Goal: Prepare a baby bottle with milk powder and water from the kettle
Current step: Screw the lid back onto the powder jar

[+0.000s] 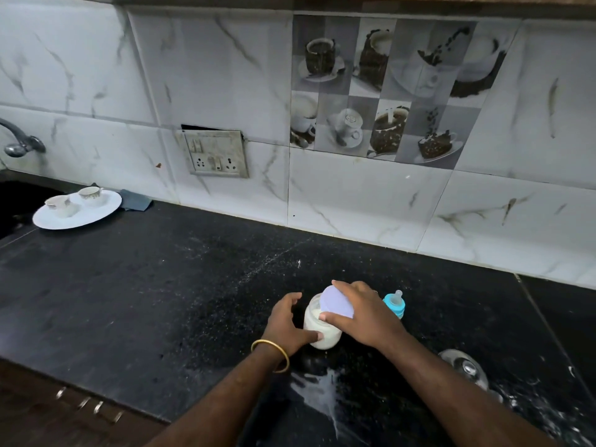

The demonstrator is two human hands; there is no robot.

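A clear jar of white milk powder (317, 330) stands on the black counter (161, 285) near the front edge. My left hand (287, 324) grips the jar's side. My right hand (361, 314) holds the jar's pale lilac lid (337, 301), tilted over the jar's mouth. Just behind my right hand stands a baby bottle with a blue collar and clear teat (395, 303), mostly hidden by the hand. At the lower right, a shiny steel lid with a knob (466, 369) shows, perhaps the kettle's; its body is out of sight.
White powder is spilt on the counter (317, 391) between my forearms. At the far left a white plate (96, 209) carries two small cups, beside a dark sink (19, 201) and tap (22, 143). A wall socket (216, 154) sits above the counter.
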